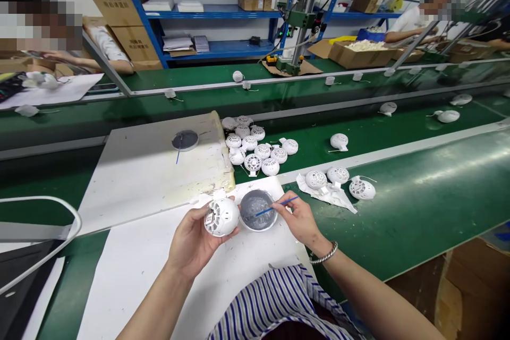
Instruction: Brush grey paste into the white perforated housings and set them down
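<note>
Currently, the left hand (pixel 195 239) grips a round white housing (pixel 227 217) by its side, just left of a dish of grey paste (pixel 258 210). Beyond the dish, from the other side, the right hand (pixel 297 217) pinches a thin blue stick (pixel 278 206), its lower end in the paste. More white housings (pixel 263 151) cluster farther out, ahead of both hands.

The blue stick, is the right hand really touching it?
Touching. The head view shows the right hand pinching the blue stick between thumb and fingers, with blue showing on both sides of the grip.
</note>
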`<state>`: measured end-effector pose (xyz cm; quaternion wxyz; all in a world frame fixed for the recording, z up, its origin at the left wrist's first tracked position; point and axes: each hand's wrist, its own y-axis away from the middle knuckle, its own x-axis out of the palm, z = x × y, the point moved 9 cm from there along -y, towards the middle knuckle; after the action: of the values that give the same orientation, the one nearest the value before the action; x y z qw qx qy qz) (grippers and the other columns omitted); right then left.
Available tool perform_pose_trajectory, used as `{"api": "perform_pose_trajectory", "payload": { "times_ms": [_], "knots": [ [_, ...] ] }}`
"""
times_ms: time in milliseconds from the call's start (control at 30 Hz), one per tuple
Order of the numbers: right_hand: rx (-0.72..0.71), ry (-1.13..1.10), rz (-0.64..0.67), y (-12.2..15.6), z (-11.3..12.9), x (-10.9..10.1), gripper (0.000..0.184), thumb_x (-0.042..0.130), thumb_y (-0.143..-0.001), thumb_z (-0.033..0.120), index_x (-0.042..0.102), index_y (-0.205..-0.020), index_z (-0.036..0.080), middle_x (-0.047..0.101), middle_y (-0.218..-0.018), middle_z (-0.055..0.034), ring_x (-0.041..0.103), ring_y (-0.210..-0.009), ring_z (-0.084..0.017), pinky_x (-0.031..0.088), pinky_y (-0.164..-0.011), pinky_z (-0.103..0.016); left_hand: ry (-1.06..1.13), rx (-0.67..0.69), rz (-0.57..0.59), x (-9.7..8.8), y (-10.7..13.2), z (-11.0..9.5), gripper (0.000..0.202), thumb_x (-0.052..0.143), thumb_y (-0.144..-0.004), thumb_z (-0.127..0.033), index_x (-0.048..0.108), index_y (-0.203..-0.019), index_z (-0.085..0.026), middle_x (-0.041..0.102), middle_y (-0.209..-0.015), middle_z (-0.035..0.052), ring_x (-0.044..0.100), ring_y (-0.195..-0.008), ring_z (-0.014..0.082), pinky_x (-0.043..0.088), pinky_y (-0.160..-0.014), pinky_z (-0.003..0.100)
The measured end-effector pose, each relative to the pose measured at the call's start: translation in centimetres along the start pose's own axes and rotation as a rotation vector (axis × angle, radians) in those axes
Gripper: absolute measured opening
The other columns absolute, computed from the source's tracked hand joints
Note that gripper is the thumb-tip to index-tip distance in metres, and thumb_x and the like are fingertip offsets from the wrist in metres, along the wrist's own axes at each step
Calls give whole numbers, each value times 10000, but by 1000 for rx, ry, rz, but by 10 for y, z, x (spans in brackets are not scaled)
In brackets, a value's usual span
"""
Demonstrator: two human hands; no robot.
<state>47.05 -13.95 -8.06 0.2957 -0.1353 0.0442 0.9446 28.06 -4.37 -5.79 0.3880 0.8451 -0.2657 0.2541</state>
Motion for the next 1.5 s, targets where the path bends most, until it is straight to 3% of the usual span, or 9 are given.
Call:
{"api": "perform_pose_trajectory", "payload": {
  "times_ms": [133,333,467,600,767,900,1033,1300,1500],
  "knots": [
    [61,-159,-26,-2,-10,-6,259,627,-753,412,507,-734,183,620,-682,-22,569,-645,-147,422,-608,-270,-146,89,48,2,7,-5,468,610,-712,-173,488,-1163,-191,506,-1248,103,516,-1083,280,527,-799,371],
    [140,-344,-121,-2,-18,-21,319,675,-705,431,490,-765,178,652,-691,-39,590,-644,-141,432,-572,-252,-232,143,-22,9,22,-8,627,667,-741,-279,327,-1252,-407,502,-1199,24,562,-929,200,531,-739,341],
    [181,-447,-189,-1,-20,-30,347,702,-666,434,483,-737,175,652,-674,-21,566,-603,-112,430,-570,-235,-315,141,-2,10,25,-6,510,677,-716,-386,473,-1176,-307,511,-1094,40,538,-812,164,519,-719,313],
    [211,-528,-232,0,-18,-36,364,730,-628,426,477,-701,175,632,-644,-1,526,-552,-89,423,-555,-226,-508,199,70,10,21,-8,585,760,-628,-262,479,-1141,-291,505,-1109,52,517,-833,169,467,-707,266],
    [215,-576,-241,2,-6,-41,345,742,-624,400,484,-697,182,628,-665,5,500,-550,-79,421,-552,-218,-627,196,84,8,15,-5,502,699,-702,-336,484,-1151,-273,515,-1061,59,490,-860,182,418,-726,260],
    [202,-595,-237,3,8,-43,328,734,-640,396,486,-692,187,616,-673,10,498,-556,-80,436,-575,-230,-554,144,45,7,11,1,389,571,-787,-462,510,-1121,-270,527,-1033,49,483,-816,166,404,-688,245],
    [184,-627,-216,6,26,-43,311,729,-660,384,489,-691,188,610,-666,11,535,-589,-88,451,-608,-238,-484,79,19,7,7,9,417,447,-816,-571,557,-1054,-247,535,-1014,51,478,-764,162,406,-620,253],
    [16,-441,-157,18,60,-46,180,677,-747,321,539,-743,204,618,-669,6,590,-651,-107,475,-631,-246,-515,77,40,24,10,13,397,489,-806,-539,566,-1064,-248,561,-985,46,485,-798,172,371,-639,240],
    [-76,-296,-149,23,72,-45,122,648,-776,279,550,-760,208,633,-712,-1,586,-671,-103,475,-629,-231,-474,48,70,24,10,18,368,516,-796,-505,554,-1062,-254,563,-984,33,476,-806,160,356,-650,228]
  ]
}}
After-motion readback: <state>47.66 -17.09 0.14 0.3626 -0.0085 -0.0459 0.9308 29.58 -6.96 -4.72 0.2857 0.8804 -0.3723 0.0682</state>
